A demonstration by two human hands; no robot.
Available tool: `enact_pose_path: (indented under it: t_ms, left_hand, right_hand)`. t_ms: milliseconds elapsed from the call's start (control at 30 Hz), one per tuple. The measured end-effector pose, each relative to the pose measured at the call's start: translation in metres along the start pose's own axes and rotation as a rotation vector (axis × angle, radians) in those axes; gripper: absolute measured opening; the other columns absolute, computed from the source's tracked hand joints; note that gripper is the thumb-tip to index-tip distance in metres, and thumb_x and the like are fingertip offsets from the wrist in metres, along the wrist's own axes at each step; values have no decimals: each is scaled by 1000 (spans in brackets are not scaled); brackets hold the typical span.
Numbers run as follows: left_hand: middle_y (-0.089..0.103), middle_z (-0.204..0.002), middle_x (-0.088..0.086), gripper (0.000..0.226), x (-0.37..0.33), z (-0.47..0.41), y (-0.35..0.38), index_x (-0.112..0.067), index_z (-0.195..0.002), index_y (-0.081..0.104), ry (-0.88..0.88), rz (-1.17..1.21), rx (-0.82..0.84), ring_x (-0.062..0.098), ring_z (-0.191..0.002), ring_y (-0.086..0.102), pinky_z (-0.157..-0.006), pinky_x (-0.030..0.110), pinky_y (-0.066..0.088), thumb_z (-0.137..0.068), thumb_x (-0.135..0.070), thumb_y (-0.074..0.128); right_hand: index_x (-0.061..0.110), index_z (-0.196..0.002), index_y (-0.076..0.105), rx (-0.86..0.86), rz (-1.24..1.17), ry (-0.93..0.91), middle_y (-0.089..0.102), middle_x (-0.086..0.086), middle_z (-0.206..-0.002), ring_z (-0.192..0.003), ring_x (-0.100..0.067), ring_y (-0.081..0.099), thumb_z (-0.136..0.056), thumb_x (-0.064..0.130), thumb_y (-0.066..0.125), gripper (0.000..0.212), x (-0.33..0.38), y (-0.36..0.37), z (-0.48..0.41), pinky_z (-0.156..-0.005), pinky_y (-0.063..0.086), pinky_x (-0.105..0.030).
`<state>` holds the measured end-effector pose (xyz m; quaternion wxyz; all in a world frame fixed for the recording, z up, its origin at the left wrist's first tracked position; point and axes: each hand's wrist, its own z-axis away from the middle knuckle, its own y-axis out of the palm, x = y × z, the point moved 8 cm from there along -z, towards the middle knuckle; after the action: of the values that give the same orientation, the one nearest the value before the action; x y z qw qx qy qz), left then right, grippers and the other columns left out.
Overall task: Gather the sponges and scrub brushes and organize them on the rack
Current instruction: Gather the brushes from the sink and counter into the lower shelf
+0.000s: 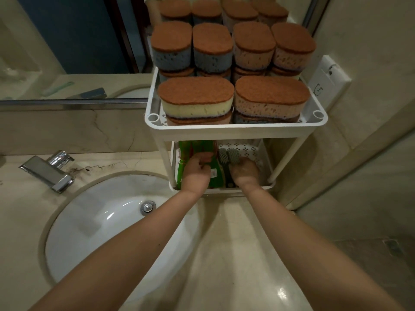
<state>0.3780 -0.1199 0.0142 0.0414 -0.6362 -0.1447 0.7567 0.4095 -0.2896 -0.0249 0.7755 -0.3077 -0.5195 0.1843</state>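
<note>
A white two-tier rack (235,129) stands on the counter right of the sink. Its top tier is packed with several stacked sponges (197,95) with brown scrub pads. On the lower tier lie green packaged scrub pads (190,147) and two grey scrub brushes (229,156) side by side. My left hand (197,169) reaches into the lower tier and grips the green packets. Beside it, my right hand (246,170) holds the brush handles, with the bristle heads showing beyond my fingers.
A white basin (101,221) with a chrome faucet (49,169) sits at left. A mirror (67,41) runs behind the counter, reflecting the sponges. A wall socket (330,75) is right of the rack. Beige counter (235,254) lies beneath my arms.
</note>
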Motion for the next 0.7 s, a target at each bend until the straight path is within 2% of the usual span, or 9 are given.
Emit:
enact_pose_path:
  t_ms: [100, 167, 300, 467, 600, 700]
  left_hand:
    - [62, -105, -5, 34, 5, 15, -16, -22, -105, 61, -4, 45, -33, 14, -104, 58, -91, 31, 50, -90, 6, 48]
    - [62, -103, -4, 34, 8, 28, -28, -22, -104, 61, -4, 89, -44, 16, -103, 59, -88, 30, 52, -91, 6, 47]
    - [65, -96, -6, 31, 18, 55, -63, -26, -100, 60, 24, 130, -106, 15, -97, 62, -86, 31, 53, -92, 2, 48]
    - [67, -94, -7, 35, 41, 86, -118, -29, -96, 61, -15, 162, -211, 12, -87, 63, -80, 31, 51, -91, 2, 45]
    - [66, -96, -6, 36, 65, 107, -175, -28, -99, 62, -72, 194, -329, 11, -81, 62, -68, 28, 49, -90, 2, 43]
    - [66, -96, -7, 37, 80, 122, -223, -28, -99, 62, -108, 183, -421, 12, -82, 62, -73, 28, 51, -89, 2, 43]
  right_hand:
    - [13, -102, 67, -56, -226, -110, 65, -5, -105, -100, -23, 59, -96, 12, 52, 17, 12, -9, 35, -84, 43, -26]
    - [19, -93, 66, -59, -342, -127, 66, -1, -100, -97, -21, 60, -93, 6, 52, 19, 19, -5, 59, -82, 44, -26]
    - [21, -92, 64, 2, -377, -193, 65, 3, -94, -90, -14, 61, -91, 6, 55, 17, 39, 20, 101, -78, 46, -26]
    - [14, -93, 67, 101, -437, -301, 63, 10, -87, -80, 1, 58, -89, 2, 55, 17, 72, 64, 148, -71, 43, -12]
    - [16, -95, 67, 241, -394, -346, 64, 11, -86, -78, -1, 59, -88, 2, 55, 19, 100, 114, 177, -72, 46, -16]
    - [18, -93, 66, 335, -401, -346, 65, 5, -86, -72, -5, 57, -86, 2, 53, 22, 125, 151, 197, -67, 44, -18]
